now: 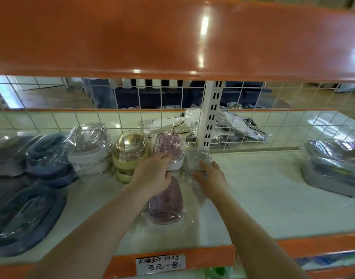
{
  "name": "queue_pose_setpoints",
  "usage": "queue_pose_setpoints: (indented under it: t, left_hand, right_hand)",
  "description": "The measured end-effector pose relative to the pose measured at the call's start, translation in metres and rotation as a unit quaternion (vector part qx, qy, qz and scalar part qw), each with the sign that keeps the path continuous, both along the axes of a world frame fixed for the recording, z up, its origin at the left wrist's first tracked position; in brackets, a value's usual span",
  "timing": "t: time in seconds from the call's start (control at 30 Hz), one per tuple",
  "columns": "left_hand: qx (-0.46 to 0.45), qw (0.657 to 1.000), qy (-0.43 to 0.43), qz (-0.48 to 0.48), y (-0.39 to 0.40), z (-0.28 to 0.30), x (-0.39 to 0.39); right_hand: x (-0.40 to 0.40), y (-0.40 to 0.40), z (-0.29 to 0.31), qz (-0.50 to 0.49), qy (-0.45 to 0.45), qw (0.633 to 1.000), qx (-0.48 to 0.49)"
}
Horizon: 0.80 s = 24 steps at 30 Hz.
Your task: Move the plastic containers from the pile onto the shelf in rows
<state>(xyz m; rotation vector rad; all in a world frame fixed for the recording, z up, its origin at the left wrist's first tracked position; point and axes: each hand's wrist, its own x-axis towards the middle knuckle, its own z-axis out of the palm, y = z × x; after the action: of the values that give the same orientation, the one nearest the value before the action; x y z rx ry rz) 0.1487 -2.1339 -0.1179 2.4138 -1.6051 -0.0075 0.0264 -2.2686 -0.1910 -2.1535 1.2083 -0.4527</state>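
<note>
Wrapped plastic containers stand in a row along the back of the white shelf [263, 198]: blue ones [47, 156], clear-and-white ones [88, 146], yellow ones [130, 152] and a pink one [168, 148]. My left hand [152, 176] rests with its fingers on the front of the upright pink container. A second pink container [165, 202] lies flat on the shelf just below that hand. My right hand [209, 176] holds a small clear container [196, 160] upright, right of the pink one, fingers curled on its front.
A white wire grid [112, 121] backs the shelf, with a slotted upright post [210, 121]. An orange shelf edge [172, 37] hangs overhead. Grey wrapped containers [333, 166] are piled at the right. A large blue container [25, 220] lies front left. A handwritten price label [160, 263] sits on the front rail.
</note>
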Motion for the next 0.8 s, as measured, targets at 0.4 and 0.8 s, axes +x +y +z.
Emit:
queue_pose_setpoints:
  t: [0.4, 0.8]
  left_hand:
    - [-0.055, 0.994, 0.091, -0.003, 0.012, -0.011, -0.005]
    - [-0.096, 0.992, 0.084, 0.002, 0.034, -0.019, -0.05]
  right_hand:
    - [-0.013, 0.005, 0.011, 0.028, 0.051, 0.998, -0.017]
    - [-0.093, 0.05, 0.022, -0.073, 0.007, 0.997, -0.024]
